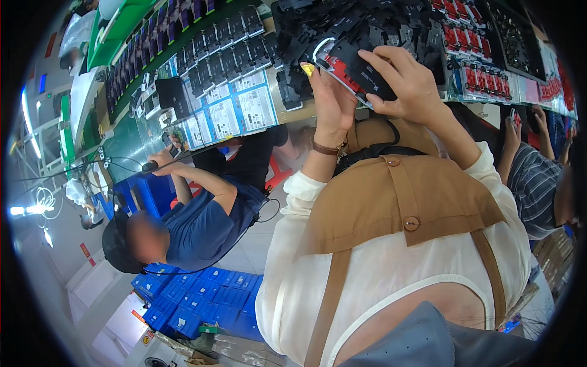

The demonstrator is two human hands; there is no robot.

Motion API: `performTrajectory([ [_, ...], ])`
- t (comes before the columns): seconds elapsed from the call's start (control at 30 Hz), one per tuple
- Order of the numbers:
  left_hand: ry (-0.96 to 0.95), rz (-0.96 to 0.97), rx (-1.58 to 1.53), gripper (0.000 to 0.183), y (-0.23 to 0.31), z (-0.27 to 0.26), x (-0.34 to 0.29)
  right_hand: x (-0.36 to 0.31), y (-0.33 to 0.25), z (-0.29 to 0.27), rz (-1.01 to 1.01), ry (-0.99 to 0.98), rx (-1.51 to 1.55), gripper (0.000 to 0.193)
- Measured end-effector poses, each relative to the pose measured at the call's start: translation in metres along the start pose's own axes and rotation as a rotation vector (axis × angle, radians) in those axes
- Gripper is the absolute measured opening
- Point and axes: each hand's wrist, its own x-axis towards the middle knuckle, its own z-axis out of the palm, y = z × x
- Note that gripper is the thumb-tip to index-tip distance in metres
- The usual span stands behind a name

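Gripping red part (341,70) w/ L hand (334,105), palm showing; R hand (408,82) arched, fingers pinching blk cover (368,74).

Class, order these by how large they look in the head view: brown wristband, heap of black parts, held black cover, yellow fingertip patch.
1. Heap of black parts
2. Held black cover
3. Brown wristband
4. Yellow fingertip patch
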Motion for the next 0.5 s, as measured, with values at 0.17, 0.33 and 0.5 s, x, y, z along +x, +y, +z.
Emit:
performTrajectory([
  [0.17,-0.033,-0.008,0.028,0.059,-0.003,-0.0038,-0.0017,-0.0017,-0.0025,0.0054,-0.014,-0.04,-0.033,0.062],
  [0.33,0.023,0.026,0.15,0.036,-0.0047,0.0001,-0.0034,0.0013,-0.0043,0.0096,0.001,-0.044,-0.014,0.061],
  [0.5,0.058,0.058,0.205,0.031,-0.0033,-0.0017,-0.0055,0.0036,-0.0087,0.0104,0.057,-0.147,0.02,0.06],
])
